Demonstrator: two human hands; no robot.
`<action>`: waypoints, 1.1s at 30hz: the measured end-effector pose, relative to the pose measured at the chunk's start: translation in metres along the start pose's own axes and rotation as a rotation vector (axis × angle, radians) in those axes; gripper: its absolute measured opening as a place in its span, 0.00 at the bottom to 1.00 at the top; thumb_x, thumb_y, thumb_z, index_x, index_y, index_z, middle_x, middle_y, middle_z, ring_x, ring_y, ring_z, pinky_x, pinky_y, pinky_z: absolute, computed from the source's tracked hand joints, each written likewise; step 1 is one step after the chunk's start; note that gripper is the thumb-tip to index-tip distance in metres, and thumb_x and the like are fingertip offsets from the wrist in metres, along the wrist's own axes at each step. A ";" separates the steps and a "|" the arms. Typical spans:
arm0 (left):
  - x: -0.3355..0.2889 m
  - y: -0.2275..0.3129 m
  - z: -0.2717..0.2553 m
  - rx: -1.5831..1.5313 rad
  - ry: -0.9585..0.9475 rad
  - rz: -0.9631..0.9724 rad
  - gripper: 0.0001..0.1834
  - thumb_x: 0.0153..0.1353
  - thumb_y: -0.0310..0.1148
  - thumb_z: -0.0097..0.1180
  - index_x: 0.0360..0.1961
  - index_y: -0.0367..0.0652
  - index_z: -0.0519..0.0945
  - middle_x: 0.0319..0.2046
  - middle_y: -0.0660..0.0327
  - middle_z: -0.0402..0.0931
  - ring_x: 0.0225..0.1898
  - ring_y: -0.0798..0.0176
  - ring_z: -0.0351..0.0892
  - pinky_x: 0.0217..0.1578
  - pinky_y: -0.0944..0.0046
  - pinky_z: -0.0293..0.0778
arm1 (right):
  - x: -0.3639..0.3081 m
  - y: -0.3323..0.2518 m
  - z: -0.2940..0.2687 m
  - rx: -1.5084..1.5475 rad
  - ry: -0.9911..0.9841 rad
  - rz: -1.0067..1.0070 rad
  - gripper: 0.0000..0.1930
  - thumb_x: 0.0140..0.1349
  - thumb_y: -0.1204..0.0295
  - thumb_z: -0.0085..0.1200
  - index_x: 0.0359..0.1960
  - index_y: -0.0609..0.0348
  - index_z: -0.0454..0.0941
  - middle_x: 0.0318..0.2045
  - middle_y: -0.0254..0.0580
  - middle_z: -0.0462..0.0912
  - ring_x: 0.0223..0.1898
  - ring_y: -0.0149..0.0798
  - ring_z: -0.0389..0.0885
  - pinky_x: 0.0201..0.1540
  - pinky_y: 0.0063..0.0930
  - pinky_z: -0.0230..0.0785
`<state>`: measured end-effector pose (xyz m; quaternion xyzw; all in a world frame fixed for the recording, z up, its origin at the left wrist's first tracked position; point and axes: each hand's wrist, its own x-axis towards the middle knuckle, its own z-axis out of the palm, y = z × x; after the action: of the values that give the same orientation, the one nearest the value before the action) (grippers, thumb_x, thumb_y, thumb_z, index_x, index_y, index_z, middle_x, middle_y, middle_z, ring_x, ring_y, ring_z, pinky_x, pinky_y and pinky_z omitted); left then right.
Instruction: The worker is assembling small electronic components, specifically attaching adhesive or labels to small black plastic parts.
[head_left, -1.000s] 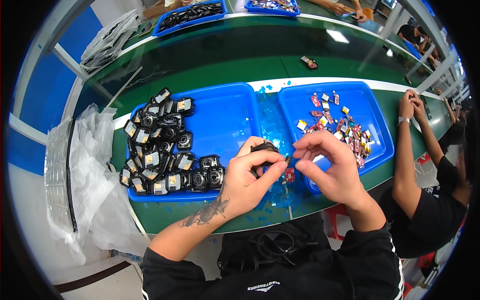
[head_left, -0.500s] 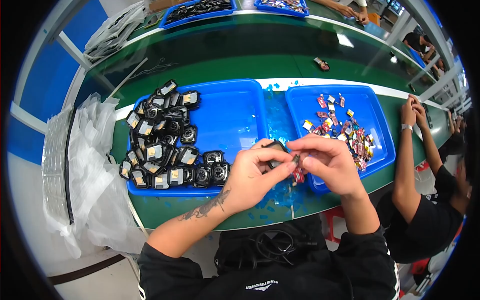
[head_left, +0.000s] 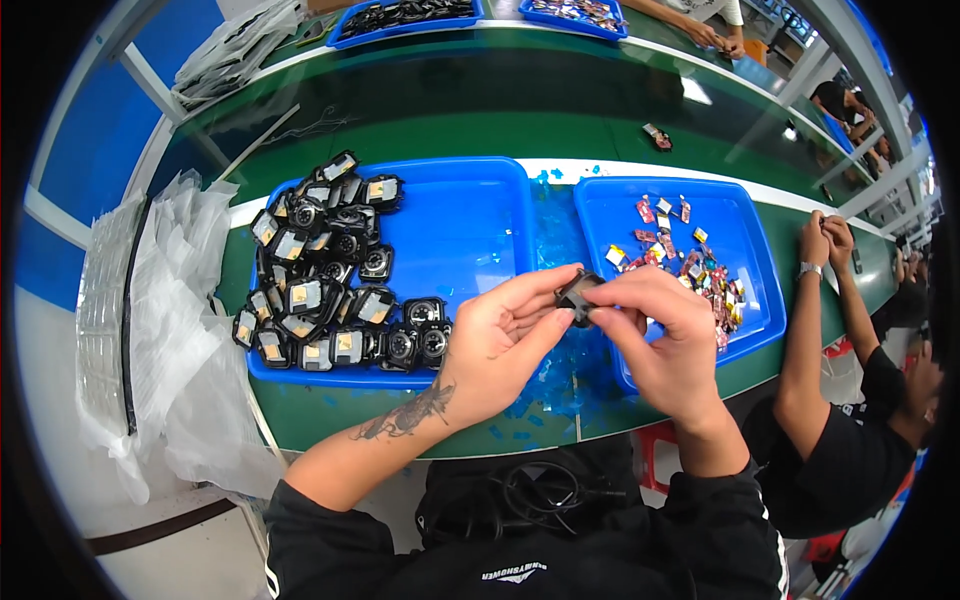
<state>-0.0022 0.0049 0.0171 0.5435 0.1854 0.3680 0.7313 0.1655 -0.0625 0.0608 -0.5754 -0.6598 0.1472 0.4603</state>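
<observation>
Left hand [head_left: 508,348] and right hand [head_left: 668,345] are both clamping a small black casing [head_left: 577,298], holding it over the gap between the left tray [head_left: 460,235] and the right tray [head_left: 737,222].
Blue scraps [head_left: 560,250] are littering the green desk [head_left: 335,425] there; black cases [head_left: 304,295] are crowding one tray, small red and pale parts [head_left: 716,292] the other. Whitish plastic sheeting [head_left: 195,370] is draping at left; a co-worker [head_left: 838,455] is holding both hands together at right.

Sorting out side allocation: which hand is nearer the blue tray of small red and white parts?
Right. The right hand appears over the near left part of the tray; the left hand is left of it, outside, holding a black case.
</observation>
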 end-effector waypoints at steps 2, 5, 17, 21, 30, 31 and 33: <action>-0.001 -0.005 -0.003 -0.027 -0.005 0.026 0.23 0.65 0.19 0.51 0.61 0.29 0.67 0.56 0.50 0.74 0.56 0.64 0.74 0.57 0.66 0.71 | 0.002 -0.004 0.001 -0.027 -0.021 0.049 0.09 0.50 0.83 0.63 0.34 0.62 0.83 0.29 0.41 0.83 0.25 0.33 0.79 0.25 0.24 0.68; -0.003 -0.005 -0.002 -0.047 -0.018 0.042 0.23 0.64 0.19 0.53 0.61 0.29 0.68 0.56 0.49 0.73 0.55 0.63 0.75 0.57 0.64 0.73 | 0.003 -0.011 0.000 -0.095 -0.039 0.085 0.07 0.49 0.82 0.65 0.30 0.61 0.82 0.27 0.40 0.83 0.22 0.35 0.78 0.23 0.25 0.66; -0.007 -0.005 0.001 0.151 -0.057 0.053 0.24 0.65 0.19 0.51 0.62 0.31 0.68 0.59 0.52 0.72 0.56 0.66 0.74 0.55 0.68 0.72 | 0.005 -0.004 -0.005 -0.070 -0.044 -0.011 0.06 0.47 0.82 0.65 0.23 0.60 0.80 0.21 0.39 0.80 0.24 0.38 0.76 0.28 0.27 0.65; -0.009 -0.006 0.002 0.241 -0.086 0.203 0.23 0.66 0.19 0.49 0.63 0.33 0.68 0.58 0.51 0.74 0.55 0.64 0.76 0.55 0.67 0.72 | 0.003 -0.006 -0.009 -0.046 -0.038 0.031 0.11 0.45 0.80 0.67 0.24 0.60 0.74 0.23 0.40 0.77 0.26 0.36 0.76 0.28 0.26 0.64; -0.008 -0.008 0.012 0.141 0.132 0.015 0.22 0.68 0.21 0.47 0.64 0.31 0.66 0.54 0.48 0.75 0.52 0.62 0.78 0.53 0.65 0.75 | 0.001 0.013 0.015 0.012 0.100 0.034 0.19 0.44 0.79 0.69 0.37 0.62 0.73 0.33 0.43 0.78 0.35 0.41 0.80 0.39 0.31 0.73; -0.007 -0.008 0.012 0.146 0.140 0.020 0.22 0.68 0.21 0.47 0.64 0.31 0.66 0.54 0.48 0.75 0.52 0.62 0.78 0.53 0.65 0.75 | 0.001 0.015 0.016 0.019 0.096 0.026 0.19 0.44 0.79 0.69 0.37 0.62 0.73 0.33 0.43 0.78 0.35 0.41 0.80 0.39 0.31 0.73; -0.005 -0.006 0.012 -0.044 0.154 0.005 0.26 0.68 0.22 0.47 0.67 0.32 0.61 0.51 0.49 0.76 0.49 0.63 0.79 0.50 0.65 0.78 | -0.006 0.019 0.016 0.056 0.197 0.002 0.25 0.40 0.78 0.72 0.42 0.62 0.74 0.38 0.45 0.77 0.40 0.45 0.78 0.42 0.32 0.72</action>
<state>0.0050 -0.0073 0.0147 0.4978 0.2313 0.4146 0.7258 0.1648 -0.0571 0.0360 -0.5745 -0.6066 0.1087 0.5387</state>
